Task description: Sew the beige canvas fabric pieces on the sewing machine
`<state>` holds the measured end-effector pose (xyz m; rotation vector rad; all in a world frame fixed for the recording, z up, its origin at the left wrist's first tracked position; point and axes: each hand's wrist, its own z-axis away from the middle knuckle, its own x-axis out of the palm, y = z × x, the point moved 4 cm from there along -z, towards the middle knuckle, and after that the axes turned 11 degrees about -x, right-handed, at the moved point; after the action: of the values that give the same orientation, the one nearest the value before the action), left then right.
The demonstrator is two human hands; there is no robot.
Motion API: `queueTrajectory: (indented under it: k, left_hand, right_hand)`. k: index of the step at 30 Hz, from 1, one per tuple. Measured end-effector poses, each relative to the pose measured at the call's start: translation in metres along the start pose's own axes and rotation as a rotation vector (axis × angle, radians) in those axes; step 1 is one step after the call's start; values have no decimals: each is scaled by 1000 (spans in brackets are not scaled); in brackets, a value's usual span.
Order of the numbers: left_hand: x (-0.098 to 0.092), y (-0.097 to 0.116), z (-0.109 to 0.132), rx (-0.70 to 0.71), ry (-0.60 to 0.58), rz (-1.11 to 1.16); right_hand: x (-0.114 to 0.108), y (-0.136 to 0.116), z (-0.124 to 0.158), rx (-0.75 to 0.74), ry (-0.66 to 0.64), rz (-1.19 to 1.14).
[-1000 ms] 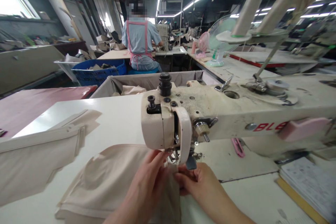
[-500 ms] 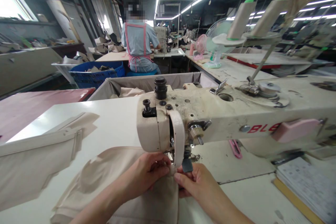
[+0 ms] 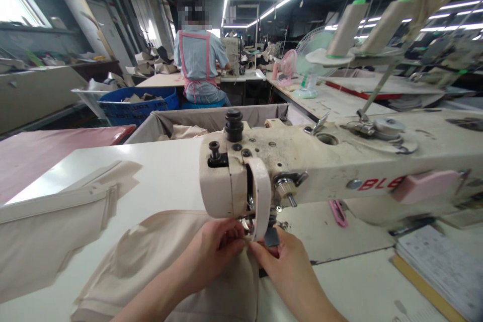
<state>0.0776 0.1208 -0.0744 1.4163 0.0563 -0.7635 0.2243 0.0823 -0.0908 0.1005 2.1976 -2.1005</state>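
Note:
Beige fabric (image 3: 162, 246) lies on the white table, its right edge under the head of a sewing machine (image 3: 222, 186). My left hand (image 3: 221, 244) is closed on the fabric just left of the needle area, thumb and fingers pinched together. On the other side my right hand (image 3: 277, 251) pinches the fabric's right edge, close beside a small dark plate (image 3: 271, 236) on the machine. A pale curved guard (image 3: 260, 196) stands between the hands and hides part of the needle and presser foot.
More beige pieces (image 3: 56, 226) lie at the left. A pink thread snipper (image 3: 338, 213) rests behind the machine arm's near side, and papers (image 3: 441, 266) lie at the right. Beyond the machine stands a cloth-lined bin (image 3: 151, 128); a person (image 3: 196, 65) sits further off, back turned.
My right hand has moved slightly left and up, nearer to my left hand. The view has shifted a little, and both hands keep hold of the fabric.

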Motion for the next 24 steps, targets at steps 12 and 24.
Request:
queueTrajectory:
  k: [12,24]
  left_hand:
    - [15,-14,17,88,213,-42]
    - [15,-12,15,39,185,13]
  right_hand:
    - [-1,6,7,101,-32,-268]
    - [-3,11,14,172,-102,-363]
